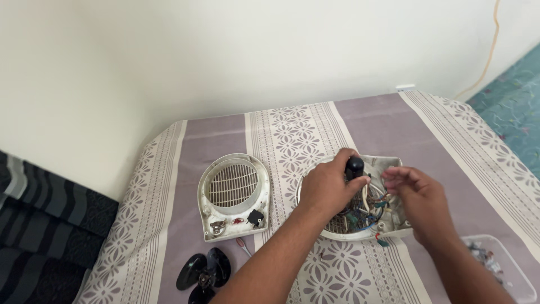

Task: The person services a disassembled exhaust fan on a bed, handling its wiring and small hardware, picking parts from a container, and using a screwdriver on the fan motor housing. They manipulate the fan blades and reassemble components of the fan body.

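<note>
black tool handle point(354, 167) in left hand point(326, 188) grip; right hand point(419, 197) fingers loosely open over wires point(371, 211).

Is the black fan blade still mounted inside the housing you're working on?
No, the black fan blade lies loose on the patterned cloth, apart from the housing.

A table covered by a grey-purple cloth point(388, 121) with white flowered stripes stands against a pale wall. Directly on the cloth lie: a white fan grille cover point(233, 195), left of centre; an opened white fan housing point(388, 169) with exposed wires, right of centre; a black fan blade point(204, 272) at the near edge; a small red-handled screwdriver point(243, 246) just beside the blade; and a clear plastic tray point(509, 269) of small parts at the near right.
</note>
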A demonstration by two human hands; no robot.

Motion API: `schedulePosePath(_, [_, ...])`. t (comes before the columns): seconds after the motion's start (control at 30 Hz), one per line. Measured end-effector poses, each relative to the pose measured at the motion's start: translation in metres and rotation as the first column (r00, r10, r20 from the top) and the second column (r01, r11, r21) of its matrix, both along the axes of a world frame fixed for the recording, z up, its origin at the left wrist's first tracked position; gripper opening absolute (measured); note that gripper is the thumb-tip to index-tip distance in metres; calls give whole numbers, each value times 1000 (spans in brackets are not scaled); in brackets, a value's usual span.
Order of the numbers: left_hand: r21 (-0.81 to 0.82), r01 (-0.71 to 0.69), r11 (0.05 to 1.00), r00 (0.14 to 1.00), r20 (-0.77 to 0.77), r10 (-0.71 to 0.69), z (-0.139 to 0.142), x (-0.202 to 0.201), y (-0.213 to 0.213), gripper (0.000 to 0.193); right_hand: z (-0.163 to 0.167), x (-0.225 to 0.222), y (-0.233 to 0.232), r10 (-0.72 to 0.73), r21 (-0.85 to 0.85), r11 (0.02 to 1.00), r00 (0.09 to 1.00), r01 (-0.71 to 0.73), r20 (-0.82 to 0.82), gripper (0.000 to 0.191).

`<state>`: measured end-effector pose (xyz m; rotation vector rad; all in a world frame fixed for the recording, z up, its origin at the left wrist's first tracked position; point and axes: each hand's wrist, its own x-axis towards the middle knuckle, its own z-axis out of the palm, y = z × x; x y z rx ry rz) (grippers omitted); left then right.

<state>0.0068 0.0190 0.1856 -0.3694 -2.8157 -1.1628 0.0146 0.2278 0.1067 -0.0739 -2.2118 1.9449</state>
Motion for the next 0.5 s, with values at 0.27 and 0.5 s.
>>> schedulePosePath(0.27, [-188,67,980,997,-30,-74,14,-7,-12,47,-47,40,-17,-313,304,895,945,326,-89,16])
schedulePosePath(0.5, [-402,144,904,985,-34,-172,27,-13,-17,48,-74,33,-2,-302,671,627,918,395,-258,32])
